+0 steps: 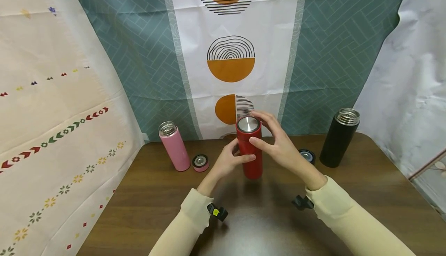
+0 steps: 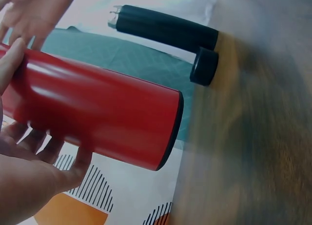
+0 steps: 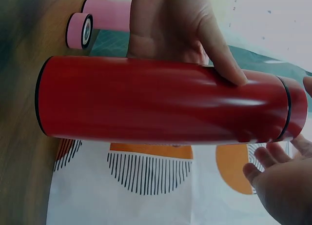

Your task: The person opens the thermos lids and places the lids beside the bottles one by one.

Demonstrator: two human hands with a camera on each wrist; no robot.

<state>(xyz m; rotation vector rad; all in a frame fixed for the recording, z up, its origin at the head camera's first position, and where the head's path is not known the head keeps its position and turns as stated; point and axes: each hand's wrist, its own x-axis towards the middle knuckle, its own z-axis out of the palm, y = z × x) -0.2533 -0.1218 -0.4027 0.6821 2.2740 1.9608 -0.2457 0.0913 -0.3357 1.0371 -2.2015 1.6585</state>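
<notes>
Left hand (image 1: 227, 161) has its fingers wrapped round a glossy red cylindrical bottle (image 1: 253, 165), held upright just off the brown wood-grain table (image 1: 146, 217), long axis vertical, silvery-topped red lid (image 1: 248, 124) facing up. Right hand (image 1: 281, 144) curves round that end, can't tell if it's really gripping. Left of the red bottle: stubby pink lid (image 1: 200, 164), then an open pink bottle (image 1: 175, 149) with steel neck. Right: round black lid (image 1: 307, 155), open matte black bottle (image 1: 338, 141). Geometric-print fabric (image 1: 230, 70) behind.

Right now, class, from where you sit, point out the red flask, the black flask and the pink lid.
red flask (image 3: 156, 100): right wrist view, middle of its side
black flask (image 1: 338, 141): head view, its body
pink lid (image 1: 200, 161): head view, silver centre
</notes>
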